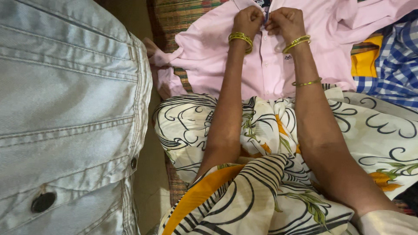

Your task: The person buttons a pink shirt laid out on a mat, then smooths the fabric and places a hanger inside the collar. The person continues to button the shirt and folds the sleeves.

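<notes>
Left hand point(247, 19) and right hand point(285, 19) both clenched, pinching front placket of pink shirt point(265, 65) near collar. Shirt lies spread on woven mat point(174, 15) (gold bangles on both wrists). Pale denim garment point(65, 117) at left, blue checked cloth point(398, 65) at right.

Striped woven floor mat point(174, 17) over a plain tan floor point(152, 174), in soft, even light.

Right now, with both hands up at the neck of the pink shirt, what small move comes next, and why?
Probably finish closing the top of the placket. The left hand and right hand both pinch the pink shirt just under its collar, fists nearly touching, and the shirt lies flat, front up.
</notes>
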